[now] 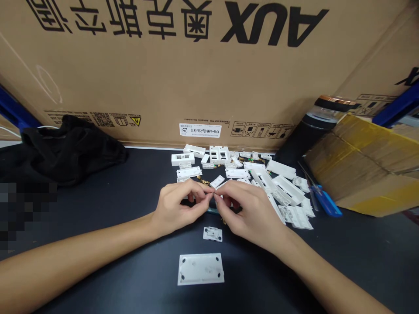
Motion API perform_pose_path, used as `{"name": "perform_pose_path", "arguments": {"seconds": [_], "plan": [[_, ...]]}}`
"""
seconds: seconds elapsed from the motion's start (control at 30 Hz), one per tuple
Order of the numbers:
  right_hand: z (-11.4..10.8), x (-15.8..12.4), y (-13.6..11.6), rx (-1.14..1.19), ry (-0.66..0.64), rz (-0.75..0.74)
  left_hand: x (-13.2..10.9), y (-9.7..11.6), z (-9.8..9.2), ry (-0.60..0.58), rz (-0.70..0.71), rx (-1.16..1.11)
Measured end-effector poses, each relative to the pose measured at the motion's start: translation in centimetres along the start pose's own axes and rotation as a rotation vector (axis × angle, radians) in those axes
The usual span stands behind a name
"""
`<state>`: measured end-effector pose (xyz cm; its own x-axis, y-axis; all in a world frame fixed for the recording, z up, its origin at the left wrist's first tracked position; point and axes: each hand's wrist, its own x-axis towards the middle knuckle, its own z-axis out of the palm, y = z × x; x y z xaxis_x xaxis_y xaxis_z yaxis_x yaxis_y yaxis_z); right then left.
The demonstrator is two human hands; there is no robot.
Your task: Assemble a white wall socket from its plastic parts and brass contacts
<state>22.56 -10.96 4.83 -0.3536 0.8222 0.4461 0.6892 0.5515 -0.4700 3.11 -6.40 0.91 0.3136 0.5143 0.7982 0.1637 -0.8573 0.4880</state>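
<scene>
My left hand [180, 207] and my right hand [245, 213] meet at the fingertips over the black work surface [98, 226], pinching a small white plastic part [223, 185] that they mostly hide. A greenish strip [212, 210] shows beneath them. Just behind my fingers lies a heap of white plastic housing parts [258, 174] with small brass-coloured pieces [203, 180] among them. Nearer me, below my hands, lie a small white plate [212, 234] and a larger white rectangular cover [200, 269].
A large cardboard box printed AUX [196, 65] stands along the back. A black cloth [65, 150] lies at the left. On the right are a blue-handled screwdriver [324, 201], a black bottle [314, 126] and taped cardboard [360, 165].
</scene>
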Motion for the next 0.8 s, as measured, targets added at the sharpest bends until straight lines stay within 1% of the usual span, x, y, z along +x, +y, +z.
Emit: {"name": "perform_pose_path", "arguments": {"seconds": [0.37,0.5,0.6,0.8], "plan": [[0.05,-0.14,-0.41,-0.006,-0.011,0.131,0.09,0.18,-0.02,0.020,0.011,0.007],[0.02,-0.30,-0.27,0.029,-0.007,0.074,-0.04,0.05,0.01,0.024,0.024,0.020],[0.07,-0.32,-0.07,0.043,0.008,0.023,-0.26,-0.14,0.02,0.034,0.064,0.048],[0.33,-0.28,0.10,-0.006,0.035,-0.009,-0.71,-0.36,-0.01,0.035,0.088,0.091]]}}
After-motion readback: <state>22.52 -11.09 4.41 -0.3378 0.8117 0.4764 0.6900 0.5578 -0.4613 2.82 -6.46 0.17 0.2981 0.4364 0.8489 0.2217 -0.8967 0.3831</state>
